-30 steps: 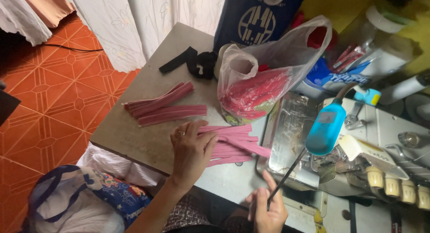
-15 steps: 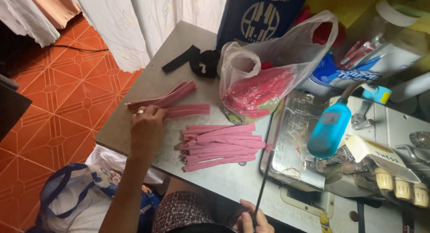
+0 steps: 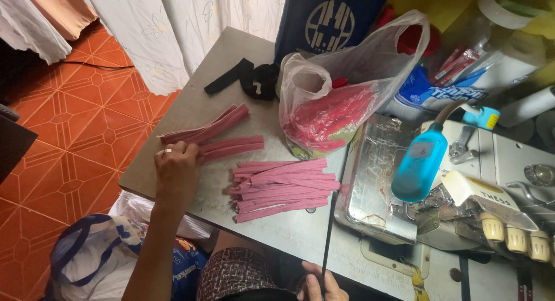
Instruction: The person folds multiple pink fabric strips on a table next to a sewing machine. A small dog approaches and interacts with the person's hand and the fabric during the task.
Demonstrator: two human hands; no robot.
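My left hand (image 3: pixel 176 168) lay flat on the worktop (image 3: pixel 191 113), fingers curled loosely over the near ends of the small pink strips (image 3: pixel 222 146); whether that grip had truly pinched one I couldn't tell, since the knuckles hid the fingertips. Just beyond it, a second loose bundle (image 3: pixel 202 127) slanted away toward the black fabric scraps (image 3: pixel 245 78). To the right of that grip, close by and not touching it, sat the bigger stack of pink strips (image 3: pixel 283 188), ends roughly squared. Farther right and up, the clear plastic bag (image 3: pixel 341 98) held more red-pink strips, mouth open. Low down at the near edge, my right hand (image 3: pixel 321 286) was closed around a thin dark rod (image 3: pixel 328 237) that stood up past the stack toward the metal plate (image 3: pixel 378 179) of the sewing machine (image 3: pixel 491 202). I judged this the picking-up stage: one strip to be singled out under the left fingers. That called for a fine pinch on one end only, lifting without dragging its neighbours.
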